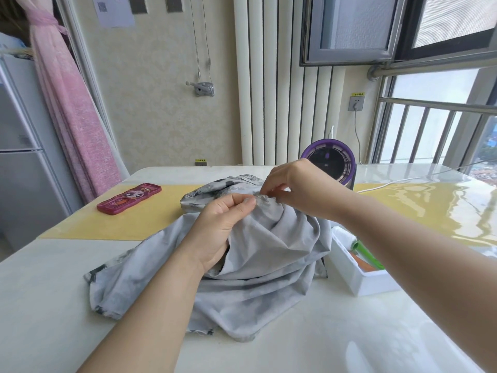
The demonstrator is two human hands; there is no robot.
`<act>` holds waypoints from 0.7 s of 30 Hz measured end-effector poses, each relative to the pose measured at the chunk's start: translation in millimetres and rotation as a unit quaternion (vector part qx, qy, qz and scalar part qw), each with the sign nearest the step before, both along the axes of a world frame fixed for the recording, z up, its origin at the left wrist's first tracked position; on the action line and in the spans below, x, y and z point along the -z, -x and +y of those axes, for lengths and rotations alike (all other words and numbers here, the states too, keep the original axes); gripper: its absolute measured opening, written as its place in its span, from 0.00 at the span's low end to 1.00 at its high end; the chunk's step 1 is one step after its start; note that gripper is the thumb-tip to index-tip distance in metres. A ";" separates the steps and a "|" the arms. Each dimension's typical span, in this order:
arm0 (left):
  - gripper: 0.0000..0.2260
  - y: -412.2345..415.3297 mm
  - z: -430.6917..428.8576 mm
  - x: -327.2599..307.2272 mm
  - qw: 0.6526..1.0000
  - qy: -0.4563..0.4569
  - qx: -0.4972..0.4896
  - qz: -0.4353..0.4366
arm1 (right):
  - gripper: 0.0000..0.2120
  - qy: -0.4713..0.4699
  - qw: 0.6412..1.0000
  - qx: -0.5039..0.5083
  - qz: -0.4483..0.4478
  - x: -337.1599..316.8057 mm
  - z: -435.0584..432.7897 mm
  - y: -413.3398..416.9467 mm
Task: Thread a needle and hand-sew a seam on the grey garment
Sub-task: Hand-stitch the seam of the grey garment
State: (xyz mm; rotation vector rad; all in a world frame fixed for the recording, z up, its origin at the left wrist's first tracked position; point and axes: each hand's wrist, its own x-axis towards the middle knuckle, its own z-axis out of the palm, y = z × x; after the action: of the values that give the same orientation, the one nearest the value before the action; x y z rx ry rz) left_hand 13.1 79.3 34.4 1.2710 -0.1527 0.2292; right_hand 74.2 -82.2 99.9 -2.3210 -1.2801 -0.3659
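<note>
— Grey garment (258, 265), where?
— Bunched on desk (48, 305), centre. Left hand (220, 227) pinches a raised fold; right hand (298, 189) pinches fabric just beside it.
— Neighbours?
— Phone (129, 199) well left; box (357, 278) just right.

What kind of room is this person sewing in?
Probably a home, perhaps an enclosed balcony: a fridge stands at the left beside a tied-back pink curtain, and a tall radiator rises next to railed windows.

My grey garment (258, 267), heaped left of the white box (357, 278)
Soft pale grey with darker blotches, it lies crumpled in folds against the box, its top edge drawn up into a peak.
</note>
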 end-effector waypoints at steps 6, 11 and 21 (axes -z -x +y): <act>0.05 -0.1 -5.6 0.4 1.000 -0.015 0.008 -0.013 | 0.10 -0.045 0.998 0.017 0.035 5.8 8.2 0.5; 0.05 -1.1 -10.1 -0.5 0.999 -0.026 -0.018 -0.030 | 0.16 -0.083 0.989 -0.018 0.120 2.4 5.3 8.7; 0.07 -4.1 -16.8 -3.2 0.999 0.011 -0.018 -0.025 | 0.07 -0.126 0.976 -0.078 0.161 10.7 -9.1 15.8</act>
State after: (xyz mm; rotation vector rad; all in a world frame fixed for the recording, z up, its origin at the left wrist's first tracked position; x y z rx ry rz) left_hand 17.2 62.5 37.6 1.2475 -0.1702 0.2941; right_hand 58.4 -91.3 89.2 -1.9574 -1.1704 -0.0861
